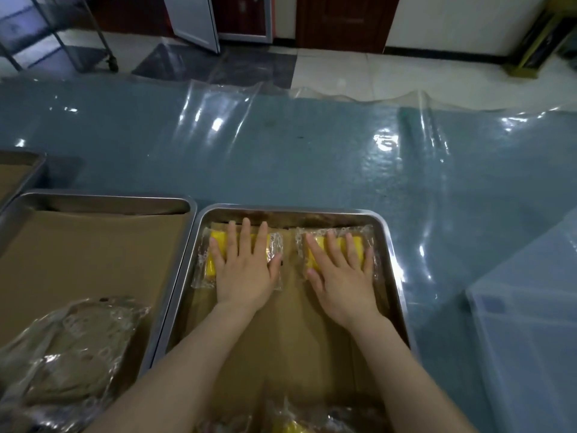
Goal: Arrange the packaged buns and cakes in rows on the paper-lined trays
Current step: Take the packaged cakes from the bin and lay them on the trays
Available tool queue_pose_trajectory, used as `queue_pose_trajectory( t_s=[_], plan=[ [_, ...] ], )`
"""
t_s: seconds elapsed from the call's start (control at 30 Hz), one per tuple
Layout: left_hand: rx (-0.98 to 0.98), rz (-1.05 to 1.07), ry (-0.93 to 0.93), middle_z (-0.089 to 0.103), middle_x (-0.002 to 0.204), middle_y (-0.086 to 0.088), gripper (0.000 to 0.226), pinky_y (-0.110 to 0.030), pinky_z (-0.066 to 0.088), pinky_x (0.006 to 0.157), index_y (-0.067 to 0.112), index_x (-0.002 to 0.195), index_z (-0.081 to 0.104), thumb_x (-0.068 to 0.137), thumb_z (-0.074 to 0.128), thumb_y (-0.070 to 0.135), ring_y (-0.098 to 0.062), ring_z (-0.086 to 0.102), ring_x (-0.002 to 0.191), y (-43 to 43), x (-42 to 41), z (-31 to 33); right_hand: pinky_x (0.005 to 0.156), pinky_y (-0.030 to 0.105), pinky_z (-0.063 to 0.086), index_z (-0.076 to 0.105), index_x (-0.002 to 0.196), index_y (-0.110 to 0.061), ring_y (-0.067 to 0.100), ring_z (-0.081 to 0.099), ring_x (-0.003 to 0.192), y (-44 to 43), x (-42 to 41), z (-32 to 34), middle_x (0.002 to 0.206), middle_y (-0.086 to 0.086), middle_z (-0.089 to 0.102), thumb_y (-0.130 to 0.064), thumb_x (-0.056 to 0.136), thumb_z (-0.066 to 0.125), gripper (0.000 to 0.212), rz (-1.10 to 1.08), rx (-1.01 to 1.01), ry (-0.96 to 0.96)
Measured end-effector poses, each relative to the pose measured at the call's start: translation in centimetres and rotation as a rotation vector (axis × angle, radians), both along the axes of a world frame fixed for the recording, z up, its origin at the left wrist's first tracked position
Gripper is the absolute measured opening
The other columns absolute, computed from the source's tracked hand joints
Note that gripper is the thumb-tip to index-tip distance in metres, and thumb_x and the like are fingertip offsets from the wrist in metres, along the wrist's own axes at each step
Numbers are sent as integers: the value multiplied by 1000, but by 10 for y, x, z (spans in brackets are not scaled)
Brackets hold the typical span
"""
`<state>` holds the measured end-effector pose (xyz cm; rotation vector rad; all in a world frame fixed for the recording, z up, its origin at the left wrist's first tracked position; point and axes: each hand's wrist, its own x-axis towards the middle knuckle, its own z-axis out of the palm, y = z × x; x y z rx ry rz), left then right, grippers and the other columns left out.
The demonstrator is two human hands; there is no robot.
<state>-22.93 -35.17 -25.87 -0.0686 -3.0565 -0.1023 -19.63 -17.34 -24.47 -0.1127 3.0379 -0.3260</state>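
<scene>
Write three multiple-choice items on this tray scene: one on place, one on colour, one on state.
1. The yellow cakes under the left hand and right hand lie in the tray: A at its near end; B at its far end; C stacked mid-tray.
2. The tray's paper is: A white; B brown; C blue.
3. Both hands are: A fisted; B lifting cakes; C flat, fingers straight.
Key: 1 B, cakes sit by the far rim; 2 B, the lining looks brown; 3 C, palms rest on the wrappers.

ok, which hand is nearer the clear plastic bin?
Right. The right hand rests on the yellow cake pack nearest the bin; left hand rests on the other pack, farther left.
</scene>
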Motion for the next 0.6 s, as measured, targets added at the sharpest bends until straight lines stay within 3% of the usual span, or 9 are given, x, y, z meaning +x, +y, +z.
queue_pose_trajectory(
  t_s=[0.17, 0.33, 0.43, 0.5, 0.6],
  plan=[
    [33, 27, 34, 5, 157, -10, 65, -55, -11, 109, 24, 148, 14, 92, 10, 57, -28, -3, 144, 3, -5, 1, 113, 58, -9, 2, 147, -49, 30, -12, 145, -5, 2, -9, 161, 0, 1, -60, 92, 3, 56, -22, 85, 60],
    [384, -120, 159, 18, 155, -8, 49, -46, 2, 115, 17, 140, 33, 96, 34, 38, -22, 12, 143, -4, 7, 19, 112, 58, -9, 4, 146, -50, 29, -7, 146, -7, 3, -10, 160, 0, 7, -69, 88, 3, 61, -47, 87, 80],
    [368, -232, 271, 42, 143, -10, 36, -43, 19, 113, 13, 122, 55, 86, 57, 12, -26, 30, 137, -13, 28, 18, 113, 58, -5, 5, 146, -50, 29, -4, 146, -7, 3, -10, 160, 0, 9, -69, 88, 3, 61, -51, 96, 81],
    [326, -244, 283, 48, 137, -10, 31, -43, 29, 107, 14, 113, 62, 82, 60, 10, -28, 38, 130, -21, 44, 12, 113, 58, -4, 6, 145, -50, 29, -2, 146, -7, 3, -12, 160, 0, 10, -68, 88, 4, 60, -54, 100, 79],
    [235, -252, 183, 51, 136, -7, 34, -45, 34, 104, 20, 116, 62, 82, 63, 17, -28, 42, 127, -24, 55, 9, 112, 58, -5, 3, 144, -51, 29, -3, 146, -7, 0, -13, 160, 0, 9, -69, 87, 2, 60, -57, 109, 77]
  ],
)
